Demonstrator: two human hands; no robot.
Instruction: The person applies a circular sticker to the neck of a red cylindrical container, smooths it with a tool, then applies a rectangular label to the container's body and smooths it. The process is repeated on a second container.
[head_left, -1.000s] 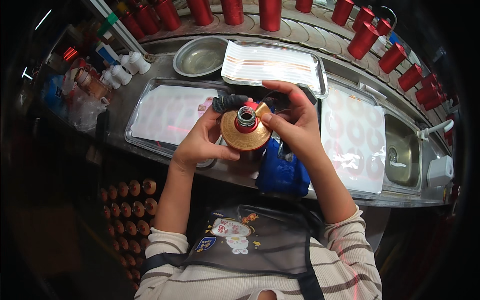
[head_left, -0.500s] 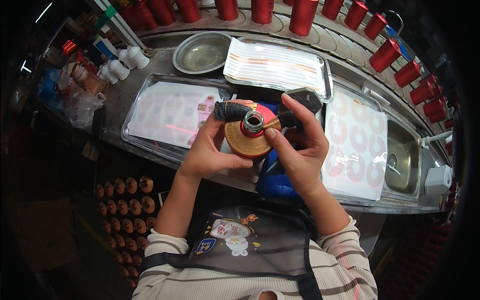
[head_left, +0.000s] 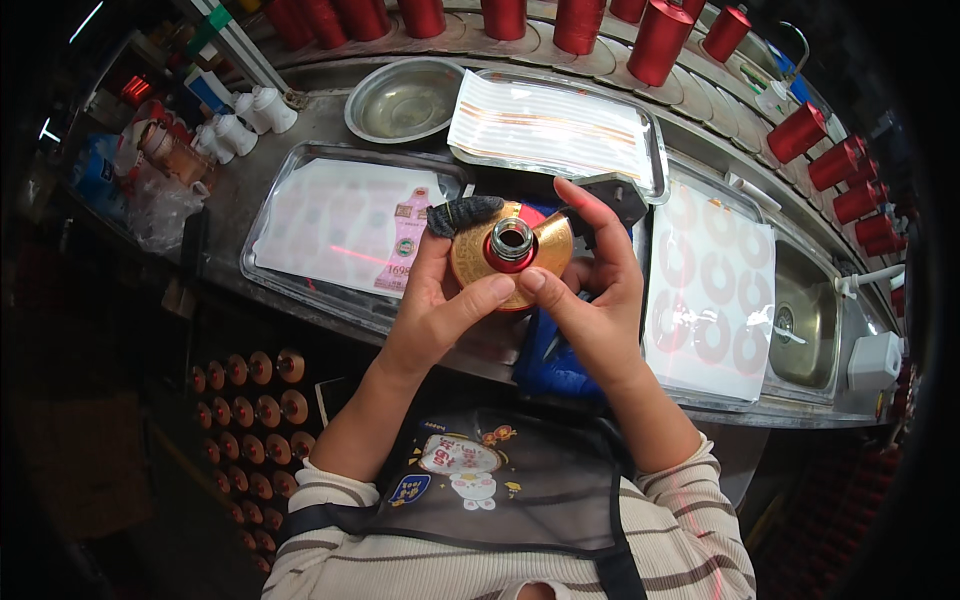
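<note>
Both hands hold a red bottle with an open clear-glass mouth [head_left: 513,238], seen from above in front of my chest. A gold ring-shaped label [head_left: 553,248] lies round its shoulder, with a red gap showing at the far side. My left hand [head_left: 432,305] is closed round the left side, thumb pressed on the near edge of the label. Over its index finger is a dark fabric finger cover [head_left: 465,212]. My right hand [head_left: 598,300] grips the right side. Its thumb presses the label beside the left thumb, while the index finger points up and away from the bottle.
Steel trays hold a pink-printed label sheet [head_left: 335,225], a striped sheet [head_left: 550,125] and a ring-label sheet [head_left: 710,285]. A metal bowl [head_left: 403,103] stands behind, a sink [head_left: 805,320] at right. Red bottles [head_left: 660,42] line a curved conveyor. Several gold-topped bottles [head_left: 255,410] stand below left.
The label's right end, pinched in my right hand before, now lies along the bottle's right shoulder. Both thumbs have come together at the near edge. The conveyor bottles have shifted.
</note>
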